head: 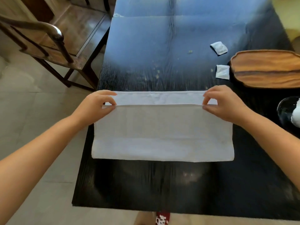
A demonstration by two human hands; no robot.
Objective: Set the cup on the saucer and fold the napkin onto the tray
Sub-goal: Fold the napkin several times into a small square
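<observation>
A white cloth napkin [162,132] lies spread on the dark table, its near part doubled over so that an upper edge runs across just short of the far edge. My left hand [95,106] pinches the left corner of that upper layer. My right hand [225,103] pinches the right corner. A wooden tray [266,69] with nothing on it lies at the far right. At the right edge of the view sits a dark round saucer [284,109] with a white cup [296,114] on it, mostly cut off.
Two small white sachets [219,48] [222,71] lie left of the tray. A wooden armchair [48,43] stands on the tiled floor beside the table's left edge. The glossy black table [162,54] stretches away from me.
</observation>
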